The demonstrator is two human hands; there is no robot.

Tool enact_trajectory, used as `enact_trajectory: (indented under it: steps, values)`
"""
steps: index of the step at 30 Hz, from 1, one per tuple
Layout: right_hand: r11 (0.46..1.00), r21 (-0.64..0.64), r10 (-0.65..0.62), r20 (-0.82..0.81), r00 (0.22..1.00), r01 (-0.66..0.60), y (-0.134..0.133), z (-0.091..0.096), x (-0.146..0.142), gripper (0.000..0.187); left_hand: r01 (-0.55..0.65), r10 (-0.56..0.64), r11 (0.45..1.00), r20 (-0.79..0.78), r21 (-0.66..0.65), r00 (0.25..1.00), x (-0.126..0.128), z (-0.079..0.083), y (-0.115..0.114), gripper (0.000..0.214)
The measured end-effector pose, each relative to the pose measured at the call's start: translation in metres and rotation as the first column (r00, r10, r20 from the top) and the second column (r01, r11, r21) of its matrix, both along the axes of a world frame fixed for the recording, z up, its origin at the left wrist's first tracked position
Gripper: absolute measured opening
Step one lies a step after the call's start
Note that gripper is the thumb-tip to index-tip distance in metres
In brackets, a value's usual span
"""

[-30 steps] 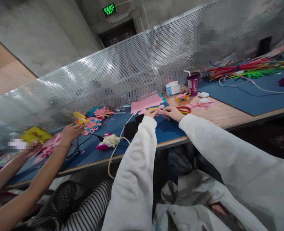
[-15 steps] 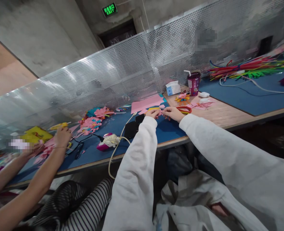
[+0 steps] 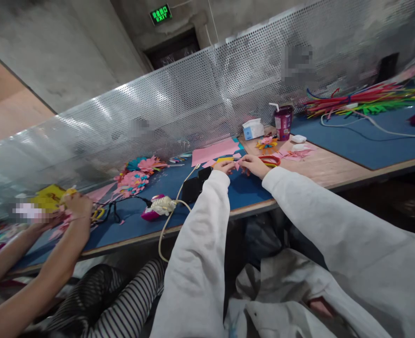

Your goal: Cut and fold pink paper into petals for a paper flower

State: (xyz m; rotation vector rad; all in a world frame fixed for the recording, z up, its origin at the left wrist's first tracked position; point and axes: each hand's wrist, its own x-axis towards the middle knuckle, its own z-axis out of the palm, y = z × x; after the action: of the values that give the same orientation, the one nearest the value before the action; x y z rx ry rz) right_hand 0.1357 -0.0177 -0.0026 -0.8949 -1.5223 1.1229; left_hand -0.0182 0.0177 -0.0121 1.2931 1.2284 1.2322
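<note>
My left hand (image 3: pixel 224 165) and my right hand (image 3: pixel 252 165) meet over the blue mat (image 3: pixel 244 195), with fingers pinched. Between their fingertips a small piece of pink paper (image 3: pixel 237 164) shows, held from both sides. Part of it is hidden by the fingers. Just behind my hands lie a yellow piece (image 3: pixel 224 159) and a large pink paper sheet (image 3: pixel 212 151). Right beside my right hand are red-and-yellow scissor-like handles (image 3: pixel 271 161), partly covered by it.
At left a co-worker's hand (image 3: pixel 78 205) holds something yellow over pink pieces. Pink and blue paper flowers (image 3: pixel 132 182), a power strip (image 3: pixel 162 205) and black boxes (image 3: pixel 191 189) lie left of me. A purple cup (image 3: pixel 283 123), tissue pack (image 3: pixel 252 129) and pipe cleaners (image 3: pixel 365 99) stand right. A perforated screen (image 3: pixel 179 103) runs behind.
My hands stay nearly in place; the pink piece between them shows a little more and has turned slightly. The co-worker's hand with the yellow thing has moved left and down.
</note>
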Motion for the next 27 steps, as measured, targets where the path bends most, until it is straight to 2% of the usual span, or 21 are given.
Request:
enact_trajectory:
  steps: [6, 12, 22, 27]
  values:
    - [0.999, -0.013, -0.033, 0.032, 0.999, 0.034, -0.0010, 0.0022, 0.0000, 0.009, 0.006, -0.006, 0.999, -0.009, 0.034, 1.000, -0.0004, -0.0013, -0.0005, 0.017]
    - [0.999, 0.040, 0.023, 0.083, 0.996, -0.027, -0.0005, -0.0003, -0.0004, 0.015, -0.009, 0.009, 0.999, -0.011, 0.049, 1.000, 0.0007, 0.0000, -0.0030, 0.015]
    - [0.998, 0.049, 0.033, 0.026, 0.999, -0.034, 0.0056, -0.0058, 0.0014, 0.020, -0.009, 0.016, 0.998, -0.102, 0.068, 0.995, 0.0016, 0.0025, -0.0050, 0.013]
    - [0.998, 0.056, 0.014, 0.029, 0.999, -0.016, 0.0036, -0.0037, 0.0015, 0.019, 0.006, -0.001, 0.998, -0.083, 0.056, 0.997, 0.0033, 0.0050, -0.0080, 0.014]
